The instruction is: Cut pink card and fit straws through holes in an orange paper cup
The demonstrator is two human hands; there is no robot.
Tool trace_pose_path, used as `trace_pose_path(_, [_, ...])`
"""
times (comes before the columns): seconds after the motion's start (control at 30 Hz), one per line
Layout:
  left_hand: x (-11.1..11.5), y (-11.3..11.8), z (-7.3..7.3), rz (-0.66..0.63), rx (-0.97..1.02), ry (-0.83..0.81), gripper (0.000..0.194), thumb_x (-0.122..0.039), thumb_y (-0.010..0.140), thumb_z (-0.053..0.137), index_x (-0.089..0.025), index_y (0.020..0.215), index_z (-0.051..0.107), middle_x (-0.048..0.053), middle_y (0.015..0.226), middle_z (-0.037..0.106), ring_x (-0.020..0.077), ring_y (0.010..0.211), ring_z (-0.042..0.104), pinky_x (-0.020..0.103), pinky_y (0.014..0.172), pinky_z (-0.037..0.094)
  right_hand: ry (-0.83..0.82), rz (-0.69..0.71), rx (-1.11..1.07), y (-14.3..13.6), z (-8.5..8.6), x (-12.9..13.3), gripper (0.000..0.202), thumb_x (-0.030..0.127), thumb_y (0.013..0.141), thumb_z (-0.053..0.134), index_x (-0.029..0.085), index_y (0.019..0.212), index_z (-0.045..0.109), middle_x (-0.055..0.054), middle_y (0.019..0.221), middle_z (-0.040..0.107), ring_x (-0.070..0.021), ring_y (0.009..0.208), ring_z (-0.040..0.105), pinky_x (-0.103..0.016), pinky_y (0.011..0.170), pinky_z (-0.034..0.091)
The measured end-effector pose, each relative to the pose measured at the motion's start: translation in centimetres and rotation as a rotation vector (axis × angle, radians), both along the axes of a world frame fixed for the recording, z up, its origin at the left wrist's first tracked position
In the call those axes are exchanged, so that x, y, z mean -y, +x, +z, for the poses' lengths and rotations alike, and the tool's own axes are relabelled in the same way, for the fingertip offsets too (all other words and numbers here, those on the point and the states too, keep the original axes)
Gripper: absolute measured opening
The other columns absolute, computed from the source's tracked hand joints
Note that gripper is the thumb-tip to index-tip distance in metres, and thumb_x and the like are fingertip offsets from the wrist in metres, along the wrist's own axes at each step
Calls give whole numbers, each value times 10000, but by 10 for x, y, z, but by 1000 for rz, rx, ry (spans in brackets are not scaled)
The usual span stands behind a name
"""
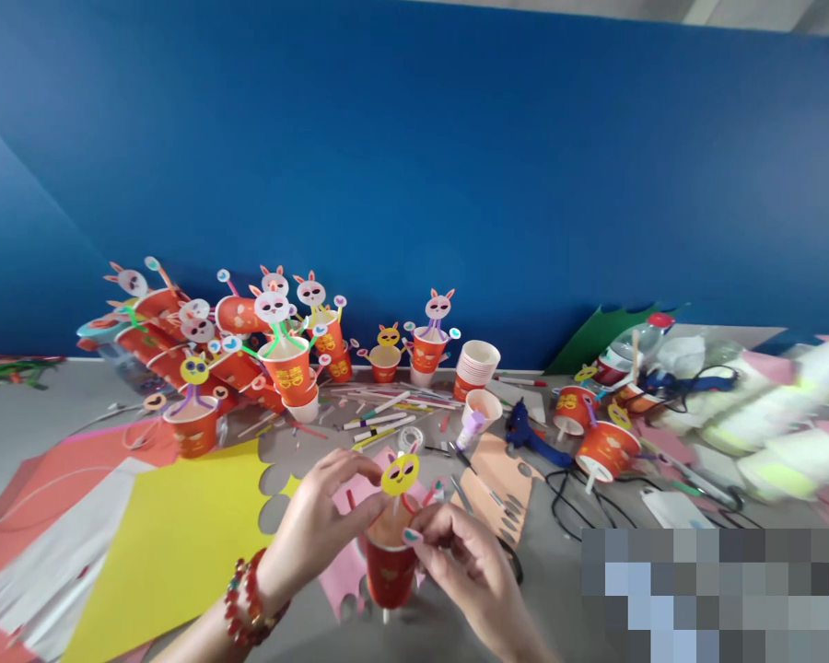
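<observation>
An orange-red paper cup (pixel 391 571) is between my hands, with a white stick (pixel 386 615) poking out of its base. Above its mouth stands a yellow paper animal face (pixel 401 473) with pink ears and dark eyes. Thin red arms bend out beside the stick, partly hidden by my fingers. My left hand (pixel 332 506), with red bead bracelets (pixel 249 599) at the wrist, curls round the cup's left rim, thumb at the edge. Fingers bent, my right hand (pixel 462 557) pinches the right rim near a small arm.
Several finished cup puppets (pixel 286 373) crowd the back left. A yellow sheet (pixel 172 543) lies left, pink and peach cut paper (pixel 497 479) under and beside the cup. Markers (pixel 379 428), stacked cups (pixel 476 364), a blue glue gun (pixel 531 437) and its black cable are behind and right.
</observation>
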State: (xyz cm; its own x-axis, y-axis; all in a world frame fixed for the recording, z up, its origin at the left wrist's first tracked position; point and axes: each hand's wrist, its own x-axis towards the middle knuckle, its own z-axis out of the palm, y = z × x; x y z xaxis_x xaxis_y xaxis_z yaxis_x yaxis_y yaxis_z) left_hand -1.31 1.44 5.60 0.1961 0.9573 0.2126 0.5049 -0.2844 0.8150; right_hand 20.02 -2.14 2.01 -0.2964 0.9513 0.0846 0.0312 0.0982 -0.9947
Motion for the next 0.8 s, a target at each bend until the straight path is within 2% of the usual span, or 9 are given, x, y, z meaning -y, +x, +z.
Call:
trace_pose_path(0.13, [-5,5,10,-70,-77,57,168,-314,883,593,-223,933,725,90,951,730,262,914,671,360,818,523,66,14,54,3,7,1,273,421,937,587,199,778,585,-65,834,653,-183,734,583,-278,661,462])
trace_pose_path(0.33, [-9,7,7,-117,-18,3,147,-255,884,569,-212,877,710,43,841,727,245,866,685,297,746,519,135,15,152,8,15,1,244,392,946,569,210,785,588,-59,825,669,-187,730,594,-283,659,443])
trace_pose_path(0.6, [-6,12,15,-129,27,31,135,-267,863,617,-211,929,722,42,901,738,223,820,670,285,734,504,160,20,135,7,21,0,215,335,945,581,211,770,574,-42,773,647,-182,712,595,-281,660,456])
trace_pose_path(0.8, [-12,11,15,-239,146,-109,209,-298,904,589,-216,1024,739,54,969,752,239,878,686,300,786,507,148,5,166,10,20,2,211,332,943,585,208,773,574,-39,767,646,-173,701,588,-262,622,440])
